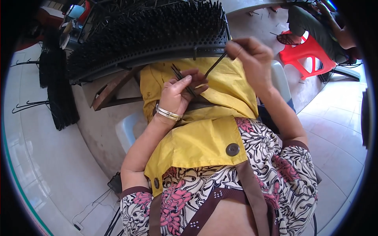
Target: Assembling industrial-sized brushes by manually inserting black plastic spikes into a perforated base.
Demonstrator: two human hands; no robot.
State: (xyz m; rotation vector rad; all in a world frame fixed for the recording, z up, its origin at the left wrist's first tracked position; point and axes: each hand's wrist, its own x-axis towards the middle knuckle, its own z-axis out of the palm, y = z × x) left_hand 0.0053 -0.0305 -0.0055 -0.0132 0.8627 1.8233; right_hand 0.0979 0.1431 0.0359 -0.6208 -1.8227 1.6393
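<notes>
My left hand (176,94) is closed round a few thin dark sticks (176,72), the thumb pressed along them, above the yellow apron on my lap. My right hand (252,59), slightly blurred, is raised to the right of it and pinches one slim dark rod (215,65). That rod slants down, its lower end by the left fingertips; whether they touch it I cannot tell. Just beyond both hands stands a long black rack (157,54) with a perforated edge, packed with upright thin black pieces (149,31).
Bundles of black strands (59,94) with wire hooks lie at the left. A brown bar (114,89) slopes under the rack. At the far right a person (315,23) is by a red plastic stool (307,57). A teal container (75,11) stands at the far left.
</notes>
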